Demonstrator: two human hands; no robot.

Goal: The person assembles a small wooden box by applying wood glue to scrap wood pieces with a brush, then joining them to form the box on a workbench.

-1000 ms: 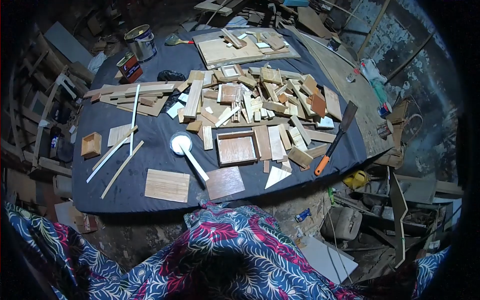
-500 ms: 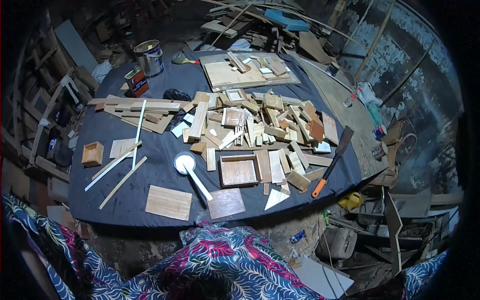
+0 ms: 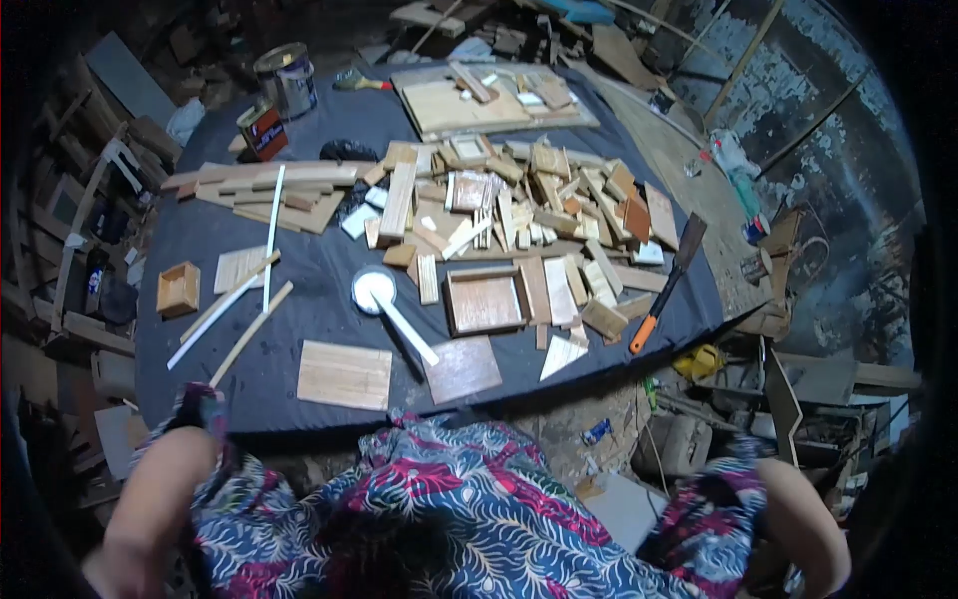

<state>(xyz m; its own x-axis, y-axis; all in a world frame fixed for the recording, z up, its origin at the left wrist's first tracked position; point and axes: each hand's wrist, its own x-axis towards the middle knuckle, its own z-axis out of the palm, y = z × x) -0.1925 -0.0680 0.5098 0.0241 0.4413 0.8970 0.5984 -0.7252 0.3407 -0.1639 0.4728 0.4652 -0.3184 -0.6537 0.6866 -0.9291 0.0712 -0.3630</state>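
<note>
My left arm comes out of a patterned sleeve at the lower left, and my left hand (image 3: 125,571) is blurred at the bottom edge, its fingers not distinguishable. At the lower right my right forearm shows, bent beside the patterned cloth (image 3: 469,519); the hand itself is out of frame. Neither arm touches the wood pieces. Nearest on the dark-covered table (image 3: 249,414) are a light wood panel (image 3: 344,375), a darker panel (image 3: 462,369) and a round pot of white stuff (image 3: 371,291) with a white stick across its rim. An open wooden box (image 3: 487,301) stands behind them.
A heap of wood offcuts (image 3: 519,200) covers the table's middle. An orange-handled saw (image 3: 669,285) lies at the right edge. A paint can (image 3: 286,82), a red tin (image 3: 261,132) and a brush (image 3: 359,82) are at the back left. Scrap surrounds the table.
Both arms have come into view at the lower corners. The view has shifted, so the table stands slightly higher in the frame. The table items look unchanged.
</note>
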